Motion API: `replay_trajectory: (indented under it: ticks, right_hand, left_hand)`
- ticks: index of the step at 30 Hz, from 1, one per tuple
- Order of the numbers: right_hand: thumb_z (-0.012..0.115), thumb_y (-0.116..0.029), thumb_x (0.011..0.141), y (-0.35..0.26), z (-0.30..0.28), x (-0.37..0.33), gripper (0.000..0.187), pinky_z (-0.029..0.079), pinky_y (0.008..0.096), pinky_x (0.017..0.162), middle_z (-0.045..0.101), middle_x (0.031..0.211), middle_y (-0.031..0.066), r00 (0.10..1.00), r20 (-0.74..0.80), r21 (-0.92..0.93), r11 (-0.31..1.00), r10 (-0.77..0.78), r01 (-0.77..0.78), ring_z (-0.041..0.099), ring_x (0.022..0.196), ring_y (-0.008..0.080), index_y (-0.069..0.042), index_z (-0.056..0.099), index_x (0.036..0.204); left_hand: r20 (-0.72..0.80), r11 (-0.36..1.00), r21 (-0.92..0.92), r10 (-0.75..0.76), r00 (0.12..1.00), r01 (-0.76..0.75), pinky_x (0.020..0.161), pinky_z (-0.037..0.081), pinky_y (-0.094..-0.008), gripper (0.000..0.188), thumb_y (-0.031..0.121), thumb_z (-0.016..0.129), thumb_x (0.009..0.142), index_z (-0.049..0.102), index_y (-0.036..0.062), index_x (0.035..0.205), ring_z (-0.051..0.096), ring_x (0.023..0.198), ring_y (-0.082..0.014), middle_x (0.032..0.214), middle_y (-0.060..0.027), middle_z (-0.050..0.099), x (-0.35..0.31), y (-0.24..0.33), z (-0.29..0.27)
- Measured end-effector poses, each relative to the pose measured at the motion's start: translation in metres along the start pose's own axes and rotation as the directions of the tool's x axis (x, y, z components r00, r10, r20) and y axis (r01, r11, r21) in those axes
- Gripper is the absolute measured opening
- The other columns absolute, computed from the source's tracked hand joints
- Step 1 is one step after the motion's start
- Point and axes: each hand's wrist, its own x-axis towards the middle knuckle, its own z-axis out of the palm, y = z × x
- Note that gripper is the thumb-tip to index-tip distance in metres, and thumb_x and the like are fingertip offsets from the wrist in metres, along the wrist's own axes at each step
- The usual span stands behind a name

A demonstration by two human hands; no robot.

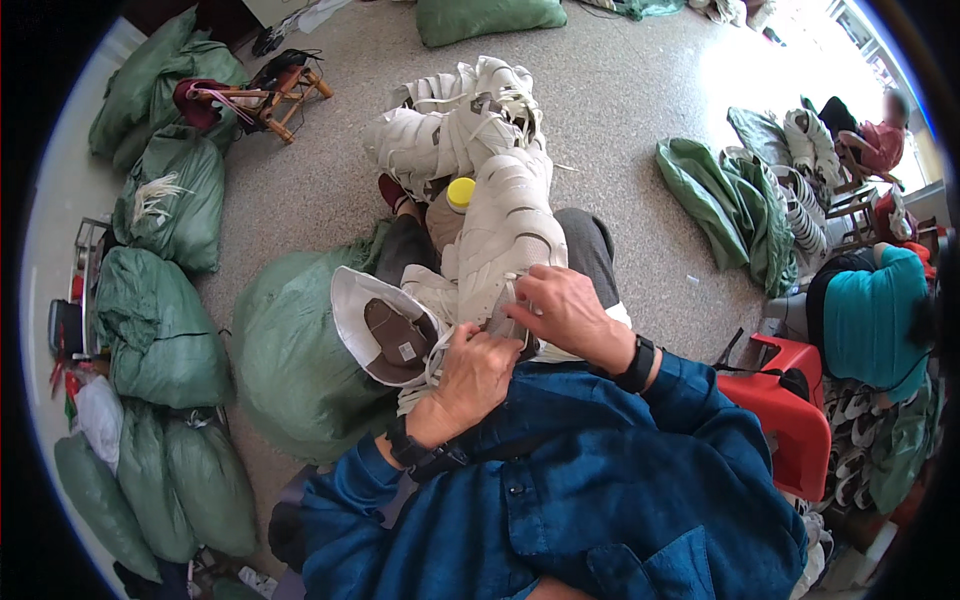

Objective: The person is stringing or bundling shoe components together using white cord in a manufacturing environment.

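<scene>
A long row of white shoe uppers point(515, 205), nested into one another, runs from my lap away across the floor. At its near end both hands meet over a white upper with a grey-brown tongue point(497, 318). My right hand point(575, 312) pinches a white shoelace point(511, 288) between thumb and fingers. Just left of it, my left hand point(470, 378) is closed against the upper's edge; what its fingertips grip is hidden. Beside my left wrist, a white upper point(350, 310) lies with its brown-lined opening facing up.
A large green sack point(295, 345) stands by my left leg, with more green sacks point(160, 320) along the left wall. A yellow-lidded container point(460, 193) is beside the row. A red plastic chair point(785, 410) is at right, near a person in teal point(875, 320).
</scene>
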Motion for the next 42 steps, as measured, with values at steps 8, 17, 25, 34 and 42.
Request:
replay_trajectory:
  ticks: [8,17,25,34,42]
  right_hand:
    - [0.071,-0.013,0.084,0.005,0.011,0.01,0.01,0.051,0.0427,0.077,0.067,0.079,0.0115,0.999,-0.042,-0.01,0.999,0.034,-0.035,0.07,0.083,0.0268,-0.005,0.065,0.083]
    - [0.061,-0.008,0.101,0.026,-0.044,0.004,0.024,0.06,0.0355,0.08,0.069,0.094,0.0072,0.818,0.464,0.884,-0.233,0.339,-0.405,0.07,0.081,0.018,-0.001,0.06,0.124]
    - [0.06,-0.016,0.104,0.073,-0.151,-0.083,0.024,0.04,0.0196,0.05,0.061,0.077,0.002,0.855,0.305,0.936,0.035,0.419,-0.351,0.048,0.056,0.0066,-0.004,0.061,0.124]
    - [0.06,-0.02,0.101,0.125,-0.146,-0.229,0.022,0.035,0.0244,0.046,0.059,0.07,0.0042,0.675,0.39,0.709,0.263,0.626,-0.654,0.046,0.05,0.0084,-0.003,0.062,0.087]
    - [0.054,-0.021,0.106,0.182,-0.125,-0.301,0.03,0.049,0.0468,0.106,0.062,0.093,0.0069,0.609,-0.122,0.856,-0.227,0.784,0.464,0.063,0.109,0.0242,-0.007,0.051,0.08]
  left_hand:
    - [0.004,0.987,-0.157,-0.032,0.999,0.032,0.085,0.047,-0.0408,0.019,0.01,0.065,0.093,0.073,0.0023,0.108,0.068,0.081,-0.0293,0.085,-0.0134,0.072,-0.012,-0.013,-0.007]
    - [0.279,0.651,-0.652,-0.271,0.921,0.389,0.063,0.051,-0.0295,0.024,0.015,0.057,0.103,0.068,-0.0029,0.114,0.066,0.068,-0.0159,0.08,-0.0096,0.071,0.014,-0.052,-0.034]
    - [0.149,0.916,-0.295,-0.236,0.96,0.271,0.07,0.053,-0.0365,0.025,0.018,0.06,0.099,0.073,-0.0032,0.098,0.07,0.075,-0.026,0.082,-0.0176,0.071,0.029,-0.116,-0.052]
    - [0.199,0.916,-0.159,-0.335,0.921,0.368,0.069,0.051,-0.0353,0.024,0.017,0.06,0.097,0.075,-0.0014,0.098,0.065,0.072,-0.0197,0.078,-0.0116,0.072,-0.017,-0.188,-0.143]
    - [0.072,0.758,0.096,-0.652,0.755,0.645,0.067,0.049,-0.0365,0.023,0.016,0.059,0.093,0.074,-0.001,0.096,0.063,0.07,-0.0199,0.075,-0.012,0.068,-0.11,-0.264,-0.224]
